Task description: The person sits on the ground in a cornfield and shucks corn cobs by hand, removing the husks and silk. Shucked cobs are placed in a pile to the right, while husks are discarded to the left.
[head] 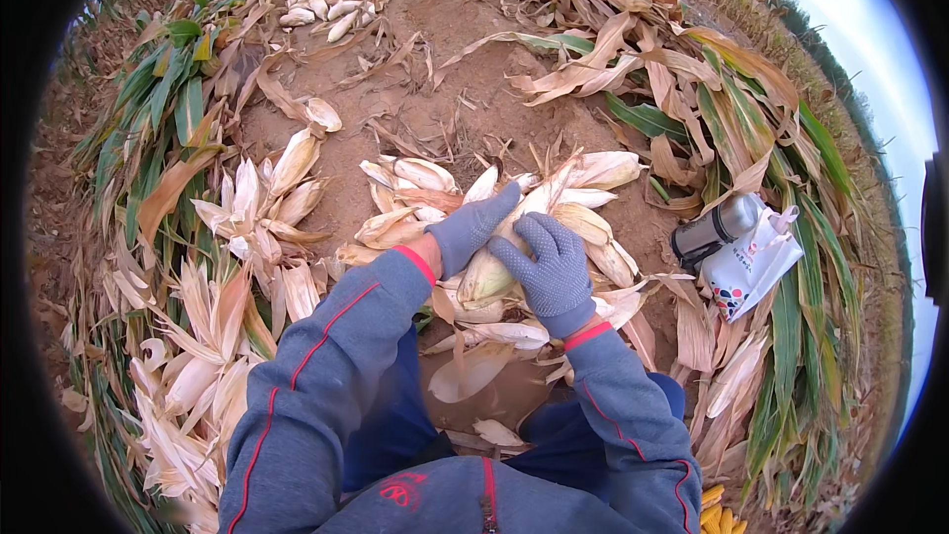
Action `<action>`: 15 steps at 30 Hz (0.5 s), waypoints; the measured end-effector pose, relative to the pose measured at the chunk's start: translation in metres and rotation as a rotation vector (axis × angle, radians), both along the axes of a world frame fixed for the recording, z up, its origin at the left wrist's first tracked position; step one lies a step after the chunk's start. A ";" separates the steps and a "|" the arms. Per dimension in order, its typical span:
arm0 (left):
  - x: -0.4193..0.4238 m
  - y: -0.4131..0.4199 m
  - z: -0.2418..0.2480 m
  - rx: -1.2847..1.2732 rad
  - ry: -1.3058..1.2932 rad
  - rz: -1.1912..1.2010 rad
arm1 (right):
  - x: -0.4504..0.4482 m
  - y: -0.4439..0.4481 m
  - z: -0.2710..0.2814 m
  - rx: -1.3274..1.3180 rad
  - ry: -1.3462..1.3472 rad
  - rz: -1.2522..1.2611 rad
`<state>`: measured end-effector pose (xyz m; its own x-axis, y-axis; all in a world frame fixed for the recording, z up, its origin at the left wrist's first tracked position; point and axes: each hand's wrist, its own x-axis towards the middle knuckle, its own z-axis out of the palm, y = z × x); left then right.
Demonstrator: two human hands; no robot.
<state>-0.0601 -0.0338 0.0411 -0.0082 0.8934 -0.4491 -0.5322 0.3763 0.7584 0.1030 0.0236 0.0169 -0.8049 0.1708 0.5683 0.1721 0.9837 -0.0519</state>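
An ear of corn in its pale husk lies slanted between my hands, over a pile of other husked-over ears. My left hand, in a grey knit glove, rests along the ear's left side, fingers pointing up and to the right. On the other side my right hand, in a dotted grey glove, has its fingers bent onto the husk. Both hands hold this ear. The kernels are hidden by the husk. Loose husk leaves lie just below, between my knees.
Opened husks are heaped at the left, near green stalks. A steel thermos and a white plastic bag stand at the right. More unhusked ears lie farther off. Bare yellow cobs show at the bottom right. Dry stalks curve round the right.
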 end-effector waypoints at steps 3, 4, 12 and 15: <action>0.013 0.004 -0.011 0.096 -0.079 0.041 | 0.007 0.004 0.018 -0.117 0.005 0.071; 0.013 0.009 -0.024 0.233 0.124 0.044 | 0.012 0.004 0.015 -0.196 0.069 0.046; 0.034 0.032 -0.031 0.308 0.172 0.360 | 0.015 0.006 -0.030 -1.729 0.359 -0.107; 0.035 0.039 -0.034 0.218 0.690 0.205 | 0.006 0.010 -0.031 -1.735 0.298 -0.143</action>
<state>-0.0250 0.0053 0.0070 -0.3998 0.9117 -0.0945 0.0476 0.1236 0.9912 0.1087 0.0338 -0.0142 -0.6435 0.7342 -0.2166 0.0350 -0.2545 -0.9664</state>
